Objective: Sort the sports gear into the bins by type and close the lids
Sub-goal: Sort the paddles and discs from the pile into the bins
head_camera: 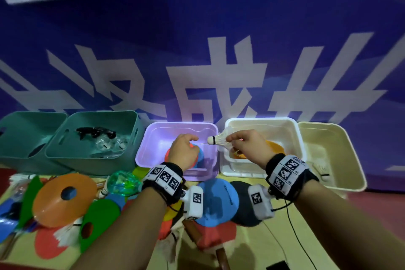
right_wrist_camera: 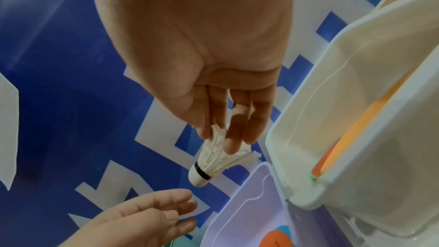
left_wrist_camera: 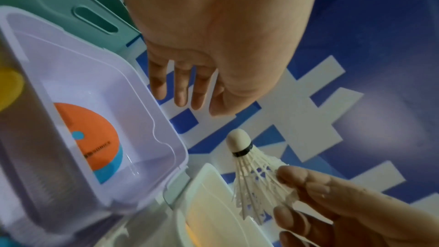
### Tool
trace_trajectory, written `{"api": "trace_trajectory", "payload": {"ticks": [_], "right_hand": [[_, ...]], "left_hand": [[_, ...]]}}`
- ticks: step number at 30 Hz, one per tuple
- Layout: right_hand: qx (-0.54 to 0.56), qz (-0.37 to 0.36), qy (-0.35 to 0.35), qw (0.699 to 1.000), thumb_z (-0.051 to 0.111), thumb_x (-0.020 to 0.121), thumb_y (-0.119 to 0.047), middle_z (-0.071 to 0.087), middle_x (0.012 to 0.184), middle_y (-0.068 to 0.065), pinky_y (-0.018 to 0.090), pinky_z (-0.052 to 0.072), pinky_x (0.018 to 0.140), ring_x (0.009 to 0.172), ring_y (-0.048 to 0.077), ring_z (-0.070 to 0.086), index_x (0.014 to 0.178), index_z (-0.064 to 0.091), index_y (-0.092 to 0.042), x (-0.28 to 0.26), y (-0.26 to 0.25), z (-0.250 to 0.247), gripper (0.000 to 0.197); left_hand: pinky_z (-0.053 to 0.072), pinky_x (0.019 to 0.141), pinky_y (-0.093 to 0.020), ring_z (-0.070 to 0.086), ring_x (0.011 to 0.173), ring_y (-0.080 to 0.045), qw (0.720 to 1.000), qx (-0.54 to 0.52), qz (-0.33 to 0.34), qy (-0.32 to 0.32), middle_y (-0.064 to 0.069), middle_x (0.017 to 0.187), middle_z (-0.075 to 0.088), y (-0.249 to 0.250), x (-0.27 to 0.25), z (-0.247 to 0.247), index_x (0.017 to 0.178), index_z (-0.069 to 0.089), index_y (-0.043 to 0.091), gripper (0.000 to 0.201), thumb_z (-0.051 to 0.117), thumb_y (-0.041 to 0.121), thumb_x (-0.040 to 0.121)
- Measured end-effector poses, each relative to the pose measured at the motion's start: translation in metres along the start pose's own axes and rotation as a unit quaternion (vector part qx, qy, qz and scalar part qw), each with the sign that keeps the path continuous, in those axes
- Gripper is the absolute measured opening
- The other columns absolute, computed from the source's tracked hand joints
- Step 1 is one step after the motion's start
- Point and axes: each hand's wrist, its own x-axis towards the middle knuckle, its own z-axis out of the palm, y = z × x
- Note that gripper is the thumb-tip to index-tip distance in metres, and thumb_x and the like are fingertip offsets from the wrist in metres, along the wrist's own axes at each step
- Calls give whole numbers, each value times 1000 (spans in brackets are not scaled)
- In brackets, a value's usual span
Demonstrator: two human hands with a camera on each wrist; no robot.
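**Shuttlecock held in air between lilac and white bins**

Shuttlecock (head_camera: 219, 139): white feathers, white cork tip with a black band. Held off the surface, tip pointing toward the left hand, above the seam between the lilac bin (head_camera: 151, 136) and the white bin (head_camera: 293, 136). It touches neither bin.

Right hand (head_camera: 245, 142): thumb and fingers pinch the feather skirt; in the right wrist view the fingertips (right_wrist_camera: 231, 146) press into the feathers, cork end free.

Left hand (head_camera: 184, 151): over the lilac bin, holding nothing. Left wrist view shows fingers (left_wrist_camera: 180, 89) extended and relaxed, slightly apart. Near the cork tip, not touching it.

Lilac bin contents: an orange disc (left_wrist_camera: 90, 138) lying on a blue disc, flat on the bottom. Lid off.

White bin contents: an orange-yellow disc (head_camera: 274, 148), partly hidden by the right hand. A cream bin (head_camera: 341, 138) stands just beside it on the right, another shuttlecock (head_camera: 321, 172) inside.

Left of the lilac bin: two teal bins (head_camera: 65, 136); the nearer holds black and clear items, too blurred to identify.

Foreground surface: orange cone disc (head_camera: 63, 199) with centre hole, green discs, a blue paddle (head_camera: 219, 199) beside a black paddle (head_camera: 243, 204), a translucent green ball (head_camera: 125, 183), loose shuttlecocks at left.

Backdrop: blue banner with white characters.
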Motion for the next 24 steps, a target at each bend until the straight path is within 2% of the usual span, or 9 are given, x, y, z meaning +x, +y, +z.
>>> {"api": "trace_trajectory", "payload": {"ticks": [2, 6, 8, 10, 13, 16, 19, 21, 24], "right_hand": [[19, 1, 0, 1000, 51, 89, 0, 69, 71, 13, 28, 54, 66, 63, 15, 65, 84, 70, -18, -16, 5, -19, 27], [27, -2, 18, 999, 55, 85, -9, 70, 66, 7, 31, 55, 69, 62, 14, 67, 79, 71, -23, -51, 23, -63, 22], [28, -1, 24, 999, 55, 86, -4, 70, 65, 7, 31, 56, 69, 60, 12, 67, 83, 70, -22, -67, 33, -86, 23], [27, 4, 40, 999, 55, 86, 0, 69, 65, 9, 31, 57, 67, 58, 10, 66, 87, 70, -18, -87, 43, -111, 23], [24, 24, 72, 997, 52, 88, 1, 67, 63, 12, 24, 52, 54, 50, 7, 62, 91, 70, -12, -106, 65, -148, 22], [17, 57, 95, 994, 49, 88, -2, 70, 64, 13, 39, 57, 64, 61, 21, 65, 94, 70, -11, -119, 93, -180, 24], [10, 99, 114, 988, 47, 89, 2, 69, 70, 19, 34, 55, 63, 58, 21, 63, 99, 68, -6, -126, 120, -202, 25], [-5, 117, 118, 986, 47, 86, 2, 70, 69, 16, 37, 58, 69, 60, 21, 67, 103, 69, -6, -126, 139, -211, 29], [-37, 131, 107, 985, 49, 83, 0, 71, 74, 10, 38, 60, 68, 65, 22, 71, 107, 69, -7, -126, 163, -219, 32]], "left_hand": [[46, 97, -32, 60, 107, -22, 1000, -2, 12, -2, 0, 125, 58, 19, -14, 13, 117, 65, 17, 32, 55, 8, 87], [41, 92, -23, 59, 107, -20, 999, 9, 43, -11, -5, 125, 58, 61, -40, 52, 118, 66, 13, 33, 57, 6, 87], [41, 89, -22, 58, 102, -17, 999, -5, 51, -10, -4, 120, 59, 80, -52, 71, 116, 67, 13, 31, 58, 6, 87], [45, 89, -26, 58, 99, -18, 998, -20, 56, -7, -3, 114, 60, 98, -65, 93, 113, 68, 14, 29, 59, 6, 87], [47, 93, -32, 58, 99, -19, 998, -22, 61, -16, -2, 114, 60, 120, -79, 122, 114, 67, 15, 31, 57, 5, 86], [44, 93, -27, 57, 100, -18, 997, -26, 74, -24, 1, 118, 59, 137, -87, 153, 113, 66, 15, 32, 57, 4, 85], [46, 94, -31, 58, 104, -19, 996, -38, 70, -40, 0, 121, 61, 146, -91, 179, 115, 65, 17, 32, 57, 7, 86], [48, 94, -34, 59, 105, -22, 996, -50, 47, -50, -4, 120, 63, 149, -95, 194, 117, 65, 17, 34, 55, 8, 86], [47, 88, -28, 58, 104, -19, 995, -73, 26, -64, -3, 122, 60, 148, -103, 209, 118, 63, 18, 32, 54, 9, 89]]}}
